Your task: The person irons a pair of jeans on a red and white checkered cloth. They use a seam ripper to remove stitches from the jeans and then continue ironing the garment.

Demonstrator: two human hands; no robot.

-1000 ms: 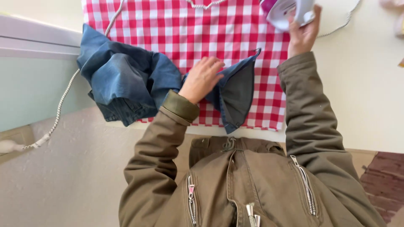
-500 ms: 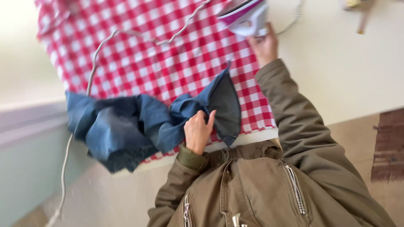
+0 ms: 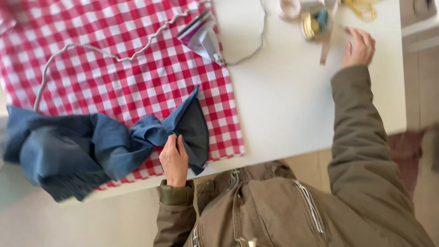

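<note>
Denim garment (image 3: 87, 148): bunched blue cloth hangs over the bench's (image 3: 292, 105) near edge, on the red checked cloth (image 3: 114, 68).
Left hand (image 3: 173, 160): your fingers are closed, gripping the denim at its gathered middle.
Iron (image 3: 201, 36): it sits at the checked cloth's far edge, cord trailing.
Right hand (image 3: 359, 48): your fingers are spread flat on the bench, holding nothing, near the ribbon spools (image 3: 315, 20).

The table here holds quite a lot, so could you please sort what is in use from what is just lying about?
In use:
left hand gripping blue denim garment
checked cloth
iron

Lying about:
tape rolls near the right hand
white table
</note>
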